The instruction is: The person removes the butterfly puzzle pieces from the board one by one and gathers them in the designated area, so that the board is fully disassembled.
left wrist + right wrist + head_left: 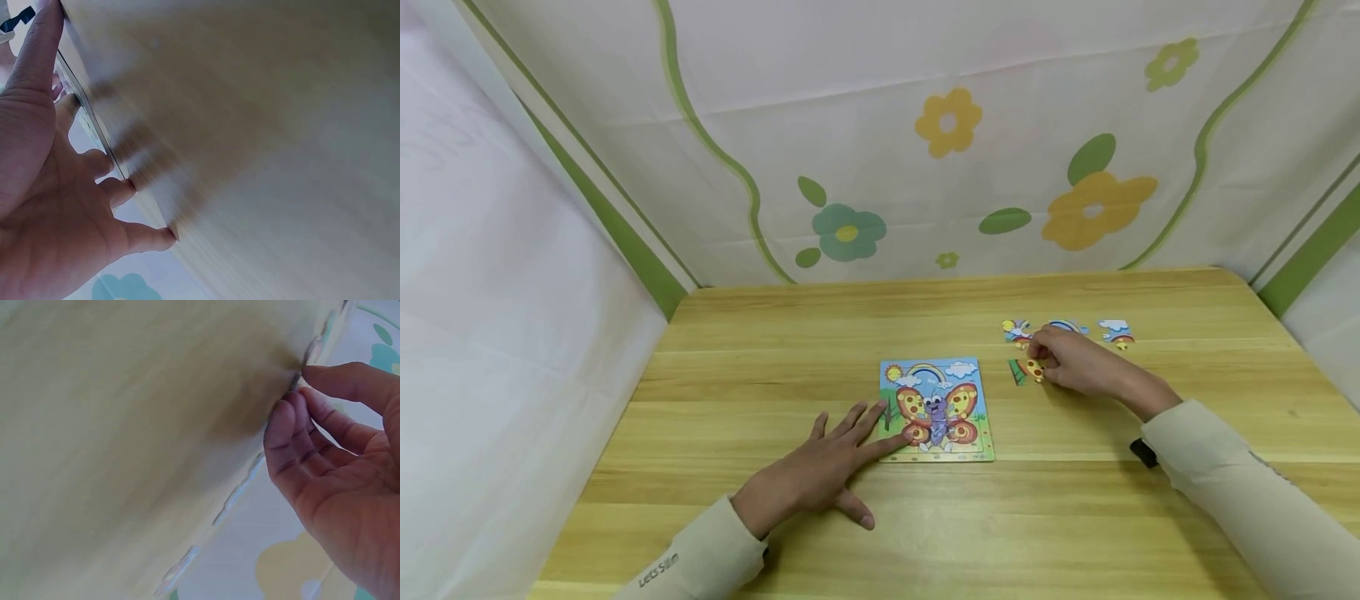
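My left hand (823, 467) lies with fingers spread, its fingertips on the left part of a square butterfly puzzle board (987, 433). The board shows a purple butterfly, a sun and a rainbow. In the left wrist view, the left hand (69, 206) has its fingertips along the board edge and the tabletop. To the right of the board, my right hand (1075, 362) pinches the right side of a puzzle piece (1018, 372) with green and a yellow-red wing. The right wrist view has the thumb and fingers of the right hand (337, 444) meeting at that piece's thin edge, low over the table.
Behind the right hand lie several loose pieces: one with a sun (1015, 327), a rainbow piece (1067, 326) partly covered by the hand, and a cloud piece (1116, 332). The wooden table (760, 350) ends at a flowered white curtain (880, 167).
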